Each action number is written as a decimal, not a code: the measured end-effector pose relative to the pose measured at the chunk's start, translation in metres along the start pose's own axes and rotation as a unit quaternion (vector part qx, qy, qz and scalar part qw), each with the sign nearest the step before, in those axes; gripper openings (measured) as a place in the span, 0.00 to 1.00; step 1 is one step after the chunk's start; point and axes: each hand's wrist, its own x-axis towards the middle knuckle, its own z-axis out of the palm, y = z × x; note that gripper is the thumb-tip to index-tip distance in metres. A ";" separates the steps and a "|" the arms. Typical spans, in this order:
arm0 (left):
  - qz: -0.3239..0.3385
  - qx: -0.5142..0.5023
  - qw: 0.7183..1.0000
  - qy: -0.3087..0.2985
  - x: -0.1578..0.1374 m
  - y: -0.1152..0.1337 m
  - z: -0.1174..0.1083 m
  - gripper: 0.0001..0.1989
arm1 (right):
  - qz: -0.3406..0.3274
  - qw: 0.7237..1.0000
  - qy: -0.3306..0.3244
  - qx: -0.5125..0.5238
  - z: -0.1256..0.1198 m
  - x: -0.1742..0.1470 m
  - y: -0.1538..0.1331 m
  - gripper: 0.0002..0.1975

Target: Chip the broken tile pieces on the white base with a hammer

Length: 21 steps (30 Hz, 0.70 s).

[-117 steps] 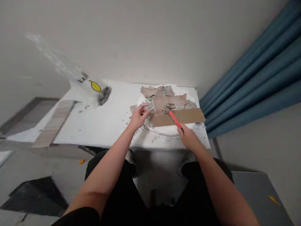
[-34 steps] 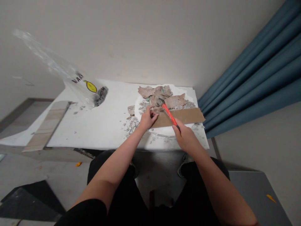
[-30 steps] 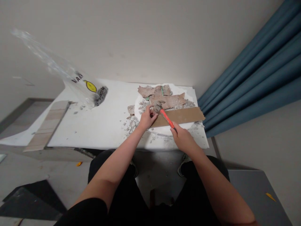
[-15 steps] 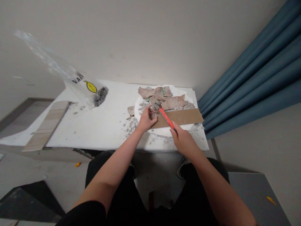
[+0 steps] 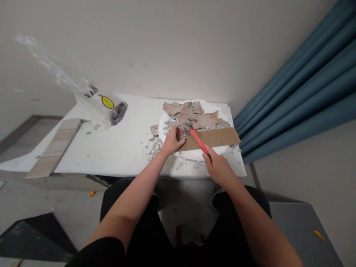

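Observation:
My right hand (image 5: 218, 167) grips the dark end of a hammer (image 5: 198, 138) with a red handle. The hammer's grey, dusty head lies just above the fingers of my left hand (image 5: 172, 140). My left hand is curled, thumb and fingers bent around a spot of grey, crumbly material; what they hold there is too small to make out. Just right of it lies a flat brown cardboard strip (image 5: 219, 138). Behind the hammer head are torn, dusty brown cardboard pieces (image 5: 204, 119). All this rests on a white rounded sheet (image 5: 191, 157) strewn with grey crumbs.
The white table (image 5: 111, 155) carries grey fragments (image 5: 154, 148) left of my hand. A clear plastic bag (image 5: 94, 98) with dark grey contents stands at the back left. A wood-patterned strip (image 5: 55, 148) crosses the left end. A blue curtain (image 5: 300, 89) hangs at the right.
The hammer head has lifted and shifted slightly right, away from my left fingers. My right hand has moved a little with it; my left hand stays in place.

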 end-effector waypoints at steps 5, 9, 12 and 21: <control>0.005 0.000 0.998 0.067 0.000 0.000 -0.021 0.31 | 0.047 0.996 -0.054 -0.045 0.010 0.009 0.003 0.25; -0.068 0.037 0.991 0.106 -0.001 -0.002 -0.039 0.25 | 0.036 0.998 -0.024 -0.038 0.010 0.009 0.005 0.25; -0.136 0.120 0.979 0.098 -0.009 -0.007 -0.055 0.21 | 0.023 0.999 -0.024 -0.037 0.015 0.009 0.005 0.25; -0.210 0.341 0.877 -0.267 -0.060 -0.038 -0.085 0.06 | 0.028 0.999 0.018 0.004 0.007 0.001 0.027 0.25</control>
